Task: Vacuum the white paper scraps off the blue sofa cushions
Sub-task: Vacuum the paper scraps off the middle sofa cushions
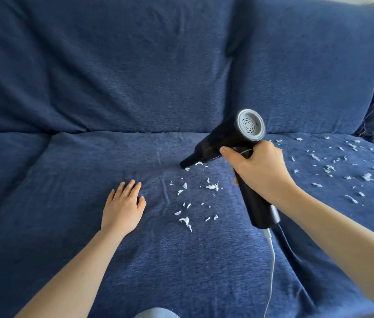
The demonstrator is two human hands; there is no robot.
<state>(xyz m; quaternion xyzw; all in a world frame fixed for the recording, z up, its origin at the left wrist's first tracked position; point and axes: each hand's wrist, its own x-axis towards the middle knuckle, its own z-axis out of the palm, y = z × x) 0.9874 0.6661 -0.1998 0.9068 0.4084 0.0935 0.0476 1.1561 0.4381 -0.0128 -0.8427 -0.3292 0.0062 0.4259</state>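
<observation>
My right hand (260, 168) grips the handle of a black handheld vacuum (225, 138) with a grey vented rear cap. Its narrow nozzle (187, 162) points down-left and touches the blue seat cushion (89, 226) at the top of a patch of white paper scraps (195, 200). My left hand (123, 208) rests flat on the cushion, fingers straight, left of those scraps. A second, wider scatter of scraps (351, 171) covers the seat cushion on the right.
A white cable (271, 267) runs from the bottom of the vacuum handle down toward the front edge of the sofa. Blue back cushions (112, 65) rise behind the seat. A pale rounded shape (156, 313) shows at the bottom edge.
</observation>
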